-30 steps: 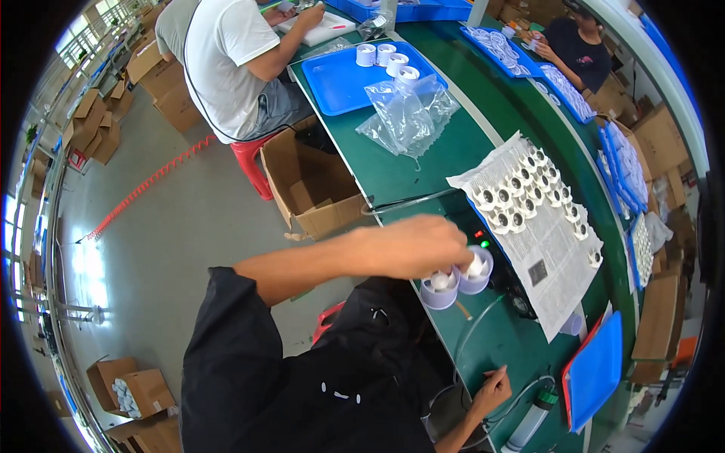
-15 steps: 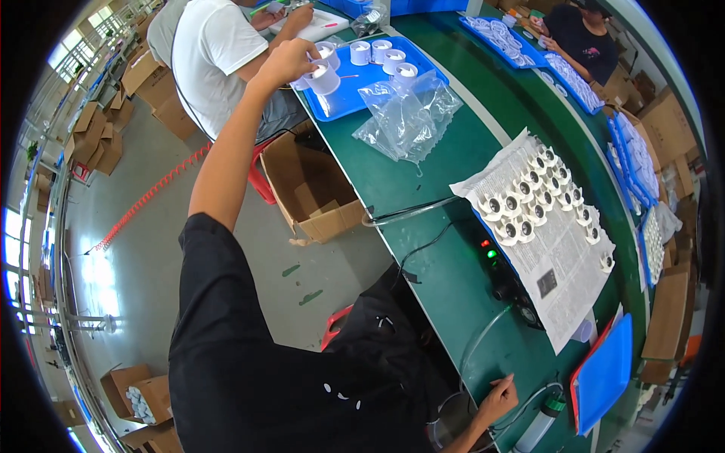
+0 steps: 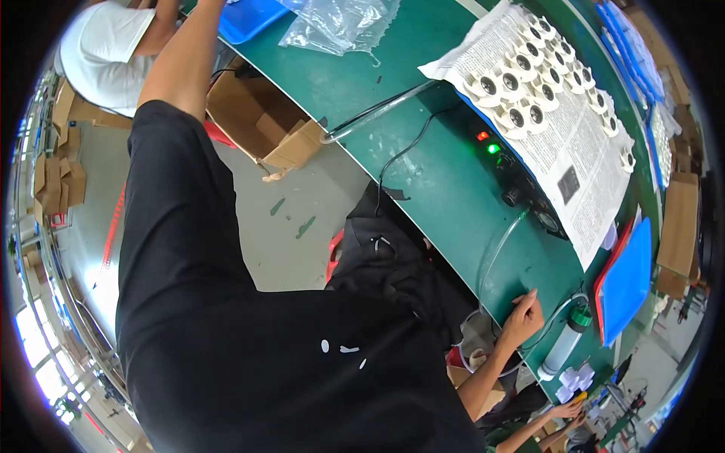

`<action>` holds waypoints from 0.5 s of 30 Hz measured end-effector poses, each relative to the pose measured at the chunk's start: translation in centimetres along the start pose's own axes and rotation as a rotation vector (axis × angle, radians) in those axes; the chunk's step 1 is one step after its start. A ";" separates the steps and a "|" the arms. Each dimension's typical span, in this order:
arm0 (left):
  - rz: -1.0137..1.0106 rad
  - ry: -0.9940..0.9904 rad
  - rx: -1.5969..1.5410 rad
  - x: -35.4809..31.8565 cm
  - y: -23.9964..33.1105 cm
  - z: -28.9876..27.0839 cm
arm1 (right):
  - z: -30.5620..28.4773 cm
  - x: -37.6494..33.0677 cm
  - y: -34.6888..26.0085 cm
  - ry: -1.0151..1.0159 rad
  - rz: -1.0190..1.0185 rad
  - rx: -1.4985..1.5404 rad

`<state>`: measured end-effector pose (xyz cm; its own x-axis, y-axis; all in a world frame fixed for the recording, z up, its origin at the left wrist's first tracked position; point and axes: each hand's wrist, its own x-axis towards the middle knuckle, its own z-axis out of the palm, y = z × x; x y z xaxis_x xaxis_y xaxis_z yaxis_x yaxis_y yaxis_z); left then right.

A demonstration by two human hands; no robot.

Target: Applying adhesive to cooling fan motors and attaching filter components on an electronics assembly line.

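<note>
My left arm (image 3: 181, 64) stretches to the top edge, and its hand lies beyond the picture. Resting by the near edge of the green table (image 3: 423, 181), my right hand (image 3: 523, 321) has its fingers loosely bent and slightly apart, with nothing visible in them. Close beside it lies a clear cylinder with a green cap (image 3: 563, 347), joined to a thin hose. A black control box (image 3: 521, 189) with red and green lights stands farther up the table. Over it is a printed paper sheet (image 3: 585, 204) bearing several cream round parts (image 3: 516, 117) with dark centres.
A blue tray (image 3: 628, 283) leans over a red one at the right. Up top are a clear plastic bag (image 3: 332, 26) and another blue tray (image 3: 245, 19). An open carton (image 3: 260, 121) stands below the table's edge. Co-workers are at upper left and lower right.
The view has swung, so the scene sits higher and my left hand, earlier on a white cup at the blue tray, is out of sight. A co-worker's hands now show at lower right.
</note>
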<state>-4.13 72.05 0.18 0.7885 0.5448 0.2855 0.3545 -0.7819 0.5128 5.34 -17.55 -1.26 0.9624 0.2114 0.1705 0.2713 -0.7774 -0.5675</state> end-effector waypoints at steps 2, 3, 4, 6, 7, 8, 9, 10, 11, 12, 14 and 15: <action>-0.019 0.194 0.511 0.0 1.1 6.0 | -0.8 -0.5 0.4 0.032 -0.013 -0.067; -0.139 0.029 0.632 1.3 -0.8 -2.8 | -0.7 -0.6 1.2 0.045 -0.045 0.032; -0.133 0.034 0.664 1.2 -1.3 -3.7 | -0.6 -0.7 0.7 0.040 -0.026 0.066; 0.185 0.261 0.638 -1.6 -3.0 -4.0 | 0.0 -0.5 -1.0 0.021 -0.042 0.108; 0.038 0.132 0.631 -2.2 -3.0 -8.1 | 0.2 -0.4 -0.8 -0.034 -0.068 0.056; 0.136 0.136 0.557 -3.4 -2.2 -10.3 | 0.8 -0.2 -1.1 -0.015 -0.130 0.043; 0.045 0.167 0.484 -5.1 -0.9 -10.3 | 0.8 0.3 -2.2 -0.024 -0.116 0.098; 0.129 0.280 0.357 -5.8 4.5 -2.3 | -0.2 0.5 -1.8 0.035 -0.131 0.005; 0.153 0.319 0.307 -7.7 10.6 -0.1 | -0.8 0.6 -1.0 0.069 -0.127 -0.012; 0.072 0.382 0.208 -10.2 17.1 1.1 | -1.0 0.5 -0.4 0.088 -0.132 0.000; 0.259 0.485 -0.093 -17.2 29.7 4.4 | -0.9 0.2 0.5 0.063 -0.138 -0.006; 0.274 0.376 -0.080 -20.7 35.3 6.9 | -1.0 0.1 0.7 0.087 -0.154 0.033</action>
<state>-4.45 31.12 6.81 0.6056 0.4050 0.6850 0.1072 -0.8945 0.4341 5.66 -18.67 -0.82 0.9053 0.2728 0.3257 0.4167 -0.7197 -0.5553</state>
